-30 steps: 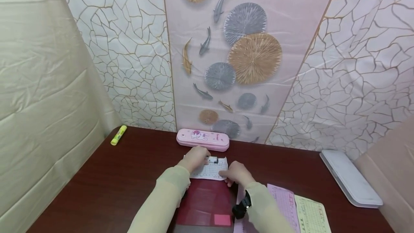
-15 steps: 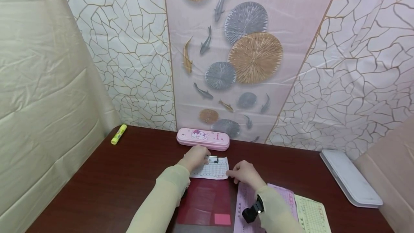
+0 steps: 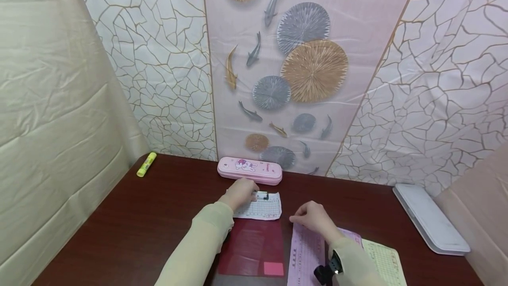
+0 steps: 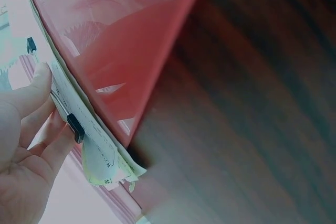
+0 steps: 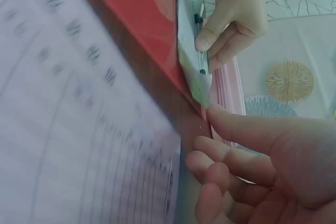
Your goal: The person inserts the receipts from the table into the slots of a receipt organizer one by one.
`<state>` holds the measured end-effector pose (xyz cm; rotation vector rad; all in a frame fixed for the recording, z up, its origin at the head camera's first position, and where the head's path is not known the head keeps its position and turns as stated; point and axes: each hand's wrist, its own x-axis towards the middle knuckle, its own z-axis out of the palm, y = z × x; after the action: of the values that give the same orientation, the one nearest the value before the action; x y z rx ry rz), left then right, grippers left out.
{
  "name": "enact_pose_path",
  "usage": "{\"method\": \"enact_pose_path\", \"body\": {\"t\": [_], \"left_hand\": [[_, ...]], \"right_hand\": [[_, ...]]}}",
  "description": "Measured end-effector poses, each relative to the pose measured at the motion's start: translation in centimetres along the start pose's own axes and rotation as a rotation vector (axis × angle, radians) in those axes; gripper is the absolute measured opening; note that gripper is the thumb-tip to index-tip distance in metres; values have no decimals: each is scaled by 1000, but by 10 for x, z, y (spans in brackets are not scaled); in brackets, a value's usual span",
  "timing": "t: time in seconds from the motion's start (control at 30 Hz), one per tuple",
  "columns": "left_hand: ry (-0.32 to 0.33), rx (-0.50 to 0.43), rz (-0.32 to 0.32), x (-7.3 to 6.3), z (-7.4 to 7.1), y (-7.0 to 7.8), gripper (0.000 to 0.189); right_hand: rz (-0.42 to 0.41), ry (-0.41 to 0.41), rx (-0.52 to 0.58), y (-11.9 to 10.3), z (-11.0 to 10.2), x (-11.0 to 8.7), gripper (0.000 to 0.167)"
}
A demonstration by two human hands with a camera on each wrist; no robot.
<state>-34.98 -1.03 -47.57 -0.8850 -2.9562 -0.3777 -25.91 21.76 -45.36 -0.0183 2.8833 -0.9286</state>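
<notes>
My left hand (image 3: 240, 194) grips the metal clip (image 3: 262, 195) at the far end of a red translucent folder (image 3: 252, 246). Thumb and fingers lie on opposite sides of the clip, whose black end (image 4: 76, 128) shows in the left wrist view. A white gridded paper (image 3: 262, 210) lies under the clip; its corner (image 4: 102, 161) looks crumpled. My right hand (image 3: 313, 220) hovers at the far edge of a purple printed sheet (image 3: 305, 257), right of the folder. In the right wrist view its thumb (image 5: 231, 124) stands apart from the loosely bent fingers, with nothing between them.
A pink pencil case (image 3: 250, 171) lies just beyond the clip. A yellow glue stick (image 3: 146, 164) is at the back left. Right of the purple sheet lies a yellow-green gridded sheet (image 3: 385, 261). A white flat case (image 3: 430, 220) sits by the table's right edge.
My right hand has let go of the white paper's right corner and moved right, to over the far edge of the purple sheet. My left hand stays on the clip.
</notes>
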Motion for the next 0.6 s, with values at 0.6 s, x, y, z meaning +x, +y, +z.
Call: {"method": "enact_pose_path", "body": {"t": [0.6], "left_hand": [[-41,-18,-57,-1,0,3,19]], "right_hand": [[-121,89,-140,28,-12,-31,36]]}}
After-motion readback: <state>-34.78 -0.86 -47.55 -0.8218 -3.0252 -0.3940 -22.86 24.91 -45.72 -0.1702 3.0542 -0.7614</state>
